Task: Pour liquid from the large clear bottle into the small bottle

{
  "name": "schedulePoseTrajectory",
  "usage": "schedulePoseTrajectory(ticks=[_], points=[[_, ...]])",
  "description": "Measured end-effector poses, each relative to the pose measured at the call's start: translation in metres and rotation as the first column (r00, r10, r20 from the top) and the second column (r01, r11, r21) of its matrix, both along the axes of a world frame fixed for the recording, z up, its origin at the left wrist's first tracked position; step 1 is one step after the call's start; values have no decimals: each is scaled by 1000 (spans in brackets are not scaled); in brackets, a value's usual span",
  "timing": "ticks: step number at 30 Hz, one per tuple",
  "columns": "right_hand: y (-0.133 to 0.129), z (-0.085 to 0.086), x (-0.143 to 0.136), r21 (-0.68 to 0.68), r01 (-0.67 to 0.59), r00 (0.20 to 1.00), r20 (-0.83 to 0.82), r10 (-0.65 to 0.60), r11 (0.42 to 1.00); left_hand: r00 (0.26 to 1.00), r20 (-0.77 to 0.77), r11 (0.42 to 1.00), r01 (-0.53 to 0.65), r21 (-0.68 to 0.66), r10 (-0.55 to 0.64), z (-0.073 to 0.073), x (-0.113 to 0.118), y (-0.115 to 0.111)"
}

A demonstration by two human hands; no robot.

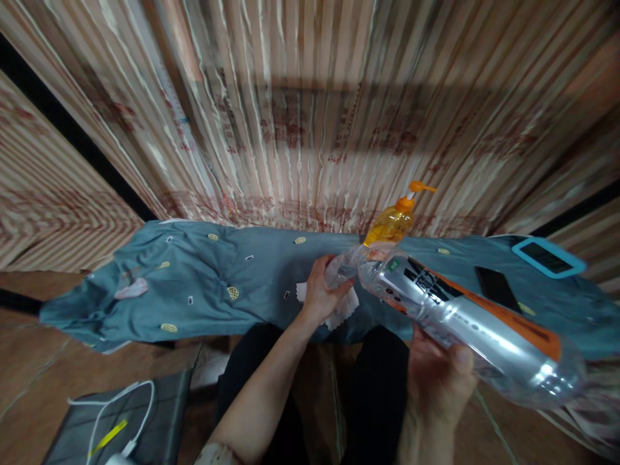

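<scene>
My right hand (438,371) supports a large clear plastic bottle (465,316) with a silver and orange label, its fingers around the underside. The bottle is tilted, base to the lower right and neck end toward my left hand. My left hand (322,290) is closed around a small clear plastic container (341,268), whose exact kind I cannot make out. The container meets or overlaps the bottle's neck end; whether they touch is unclear. Beneath my left hand lies a white scalloped cloth (346,310). Just behind stands a pump bottle (390,223) of orange-yellow liquid.
A grey-blue patterned cloth (261,278) covers the narrow table. At its right are a dark phone (496,289) and a blue-framed digital timer (549,257). A striped curtain (300,129) hangs behind. At lower left, a white cable (150,413) lies on a dark stool (167,413).
</scene>
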State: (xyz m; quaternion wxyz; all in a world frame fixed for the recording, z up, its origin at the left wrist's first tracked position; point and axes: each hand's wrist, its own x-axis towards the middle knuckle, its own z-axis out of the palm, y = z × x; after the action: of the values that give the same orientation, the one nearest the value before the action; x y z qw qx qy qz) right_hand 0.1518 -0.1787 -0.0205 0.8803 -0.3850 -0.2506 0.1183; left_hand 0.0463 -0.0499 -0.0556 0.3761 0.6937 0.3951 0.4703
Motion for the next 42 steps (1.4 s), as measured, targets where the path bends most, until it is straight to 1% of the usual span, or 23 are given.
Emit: schedulePoseTrajectory(ticks=[7,15,19,23,27,32,42], points=[[0,8,-4,-62,21,999,-31,-23,998,1000,-12,999,-20,27,20,-3,2,2],[-2,12,-6,-32,7,1000,12,-7,999,1000,-13,998,-20,62,21,-3,1,3],[-3,10,-5,1,30,1000,4,-30,1000,1000,-25,997,-10,75,12,-4,0,5],[-4,2,-1,6,35,999,-13,-35,999,1000,-25,995,-9,95,12,-5,0,6],[-4,-3,1,0,19,999,-26,-19,1000,1000,-21,994,-11,113,13,-5,0,7],[-5,-1,2,-9,-2,1000,-18,1,1000,999,-32,993,-6,114,9,-5,1,5],[-10,0,6,-63,26,997,-69,-30,998,1000,-10,995,-18,93,19,-9,8,1]])
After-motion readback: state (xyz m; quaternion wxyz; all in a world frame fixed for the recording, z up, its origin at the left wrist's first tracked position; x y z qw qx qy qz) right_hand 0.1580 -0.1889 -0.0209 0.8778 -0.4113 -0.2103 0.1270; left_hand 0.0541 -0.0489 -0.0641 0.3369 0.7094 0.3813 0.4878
